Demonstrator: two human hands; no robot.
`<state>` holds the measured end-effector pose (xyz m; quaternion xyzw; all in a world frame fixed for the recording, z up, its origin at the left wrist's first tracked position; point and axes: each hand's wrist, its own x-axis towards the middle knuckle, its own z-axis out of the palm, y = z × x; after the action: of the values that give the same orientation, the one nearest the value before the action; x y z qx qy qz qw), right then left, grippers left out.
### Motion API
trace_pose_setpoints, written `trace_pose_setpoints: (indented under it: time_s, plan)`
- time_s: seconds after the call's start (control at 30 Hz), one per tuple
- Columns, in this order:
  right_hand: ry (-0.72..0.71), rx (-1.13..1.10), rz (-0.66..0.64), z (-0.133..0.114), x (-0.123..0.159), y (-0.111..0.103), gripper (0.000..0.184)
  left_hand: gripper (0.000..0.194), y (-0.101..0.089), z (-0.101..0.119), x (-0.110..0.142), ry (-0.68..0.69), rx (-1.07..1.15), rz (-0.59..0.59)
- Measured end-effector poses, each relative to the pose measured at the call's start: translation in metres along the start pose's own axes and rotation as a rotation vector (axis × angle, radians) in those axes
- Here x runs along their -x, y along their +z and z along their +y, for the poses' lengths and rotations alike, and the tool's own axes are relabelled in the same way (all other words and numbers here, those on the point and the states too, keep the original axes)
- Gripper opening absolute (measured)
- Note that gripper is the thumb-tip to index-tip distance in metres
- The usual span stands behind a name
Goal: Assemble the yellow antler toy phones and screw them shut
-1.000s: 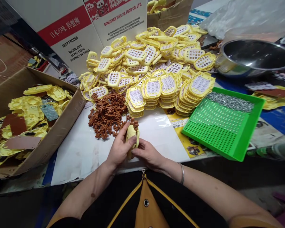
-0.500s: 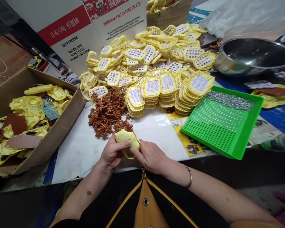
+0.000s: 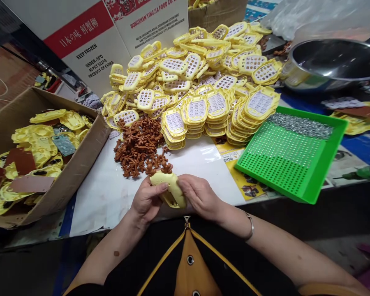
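Observation:
My left hand (image 3: 146, 199) is closed around the left side of a yellow plastic toy phone casing (image 3: 172, 186), its thumb lying across the front. Brown antler-shaped plastic pieces (image 3: 165, 167) stick out at the casing's top end. At the right edge of the casing, the curled fingers of my right hand (image 3: 203, 197) press against it; its fingertips are partly hidden. Just beyond my hands lies a heap of the same brown pieces (image 3: 138, 144). Neat stacks of yellow casing halves with pale keypads (image 3: 197, 111) stand behind the white sheet (image 3: 200, 160).
On the left, a cardboard box (image 3: 83, 164) holds yellow casing parts. A green perforated tray (image 3: 283, 168) with small metal screws sits at right, near a steel bowl (image 3: 299, 82) and a green power screwdriver (image 3: 362, 172). Loose keypad halves (image 3: 172, 65) are piled at the back.
My right thumb has come off the casing's front, and that hand now lies along the right edge. The casing has turned, showing more of its lower end. The camera view has shifted slightly.

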<state>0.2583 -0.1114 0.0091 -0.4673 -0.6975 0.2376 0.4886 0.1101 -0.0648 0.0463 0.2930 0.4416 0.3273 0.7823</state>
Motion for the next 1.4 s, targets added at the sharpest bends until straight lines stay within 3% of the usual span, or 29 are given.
trace_pose_setpoints:
  time_s: [0.1, 0.23, 0.37, 0.57, 0.67, 0.73, 0.83, 0.97, 1.1, 1.2, 1.33, 1.4]
  plan:
    - [-0.008, 0.007, -0.006, 0.000, 0.002, 0.002, 0.031, 0.049, 0.001, -0.001, -0.001, 0.059, -0.003, 0.031]
    - [-0.053, 0.112, 0.102, 0.001, 0.008, 0.009, 0.024, 0.039, 0.004, -0.005, -0.002, 0.126, -0.046, 0.008]
    - [-0.026, -0.059, 0.129, 0.006, 0.014, 0.010, 0.024, 0.036, 0.000, -0.006, -0.001, 0.264, -0.203, -0.052]
    - [0.116, -0.297, 0.170, 0.013, 0.013, 0.003, 0.028, 0.032, -0.012, 0.002, 0.008, 0.409, -0.719, -0.075]
    - [0.202, -0.363, 0.196, 0.012, 0.012, 0.005, 0.009, 0.025, -0.008, -0.003, 0.011, 0.521, -1.063, -0.052]
    - [0.247, -0.377, 0.265, 0.012, 0.013, 0.010, 0.009, 0.022, -0.005, -0.008, 0.011, 0.609, -1.204, -0.021]
    - [0.284, -0.427, 0.335, 0.017, 0.016, 0.014, 0.013, 0.020, -0.003, -0.011, 0.007, 0.654, -1.236, -0.028]
    - [0.331, -0.464, 0.230, 0.023, 0.017, 0.002, 0.020, 0.028, -0.002, -0.008, 0.005, 0.499, -1.154, -0.086]
    - [0.182, -0.275, 0.148, 0.019, 0.013, -0.014, 0.038, 0.022, 0.005, -0.011, 0.008, 0.411, -1.131, -0.121]
    - [0.098, -0.145, 0.083, 0.013, 0.011, -0.014, 0.017, 0.017, 0.010, -0.020, 0.007, 0.491, -1.201, -0.099]
    - [0.126, -0.067, 0.247, 0.012, 0.016, -0.004, 0.016, 0.030, 0.013, -0.030, 0.003, 0.670, -1.317, -0.007]
    - [0.138, -0.099, 0.286, 0.014, 0.020, -0.003, 0.015, 0.030, 0.013, -0.031, 0.002, 0.690, -1.350, -0.040]
